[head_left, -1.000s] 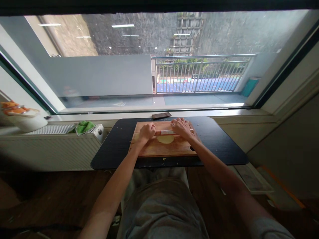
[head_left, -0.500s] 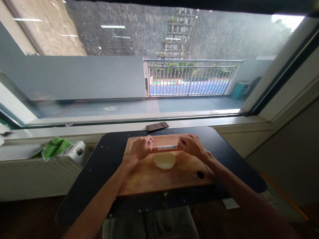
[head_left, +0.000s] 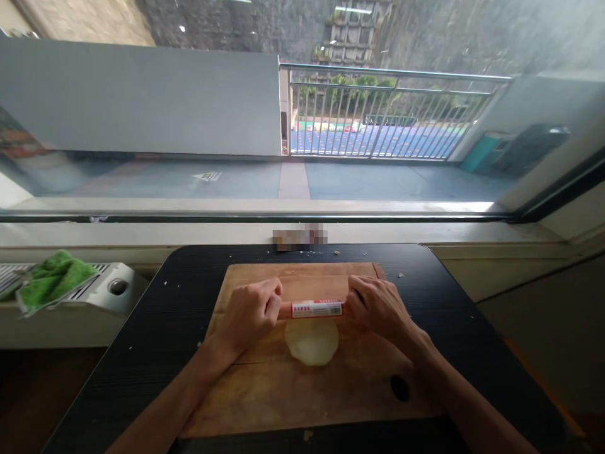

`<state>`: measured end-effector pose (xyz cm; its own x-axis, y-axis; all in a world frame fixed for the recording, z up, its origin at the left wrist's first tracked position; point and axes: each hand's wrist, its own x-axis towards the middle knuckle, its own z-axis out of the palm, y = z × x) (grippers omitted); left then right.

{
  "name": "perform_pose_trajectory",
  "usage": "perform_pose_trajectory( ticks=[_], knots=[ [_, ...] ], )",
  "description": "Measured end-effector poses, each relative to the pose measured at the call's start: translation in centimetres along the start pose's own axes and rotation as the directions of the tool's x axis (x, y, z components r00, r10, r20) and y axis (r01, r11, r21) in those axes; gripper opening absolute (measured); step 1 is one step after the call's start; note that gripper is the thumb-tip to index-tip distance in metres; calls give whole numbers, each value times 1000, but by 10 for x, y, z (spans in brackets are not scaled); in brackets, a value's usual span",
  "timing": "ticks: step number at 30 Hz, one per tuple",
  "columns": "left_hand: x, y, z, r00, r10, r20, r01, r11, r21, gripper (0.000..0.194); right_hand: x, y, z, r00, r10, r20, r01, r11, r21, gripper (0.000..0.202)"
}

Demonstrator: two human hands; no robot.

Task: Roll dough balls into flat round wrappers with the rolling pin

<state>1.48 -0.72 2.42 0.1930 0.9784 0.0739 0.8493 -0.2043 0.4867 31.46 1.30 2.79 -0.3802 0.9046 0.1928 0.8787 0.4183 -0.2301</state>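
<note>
Between my two hands lies a wooden rolling pin [head_left: 316, 308] with a red and white label round its middle. My left hand [head_left: 255, 309] is closed round its left end, and my right hand [head_left: 375, 302] grips the right end. Just under the pin, on the near side, is a flat, pale, roundish piece of dough [head_left: 312, 343]; the pin covers its far edge. Both rest on a wooden cutting board [head_left: 283, 403], which has a dark oval hole at its near right.
The board lies on a black table [head_left: 155, 328] with scattered crumbs. A blurred-out flat object [head_left: 300, 237] sits by the windowsill [head_left: 212, 233]. To the left, a green cloth [head_left: 59, 277] hangs over a white radiator [head_left: 108, 284]. A window with a railing [head_left: 378, 120] outside fills the far side.
My view has tilted down and come closer to the board. The rolling pin, held in both hands, now overlaps the dough's far edge; before, it was slightly beyond it.
</note>
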Motion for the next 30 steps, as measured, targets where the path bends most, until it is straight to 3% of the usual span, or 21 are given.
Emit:
perform_pose_trajectory(
  ticks=[3,7,11,15,19,23,26,30],
  knots=[
    [0,-3,-3,1000,8,30,-4,995,-104,22,-2,0,1,999,-27,35,27,1000,17,22],
    [-1,-9,-3,999,36,-21,-39,973,-228,24,-6,0,4,1000,-4,25,2,999,52,23],
    [-2,-12,1,996,70,-53,-81,966,-245,22,-5,-2,3,1000,-15,-5,15,999,37,25],
    [0,-13,2,993,88,-80,-105,966,-238,23,-2,-2,-1,993,-108,35,110,993,-32,27],
    [2,-9,3,992,50,-113,-73,975,-210,23,1,3,-3,981,-190,35,191,980,-47,27],
    [3,-6,3,991,6,-132,-41,963,-265,26,1,7,-1,985,-171,-8,171,985,33,29],
    [4,-9,-1,993,82,-90,-107,944,-314,28,1,9,-2,989,-146,-24,148,977,153,30],
    [4,-18,-10,975,223,15,-200,903,-379,27,2,12,-11,959,-281,-40,280,917,283,23]
  ],
)
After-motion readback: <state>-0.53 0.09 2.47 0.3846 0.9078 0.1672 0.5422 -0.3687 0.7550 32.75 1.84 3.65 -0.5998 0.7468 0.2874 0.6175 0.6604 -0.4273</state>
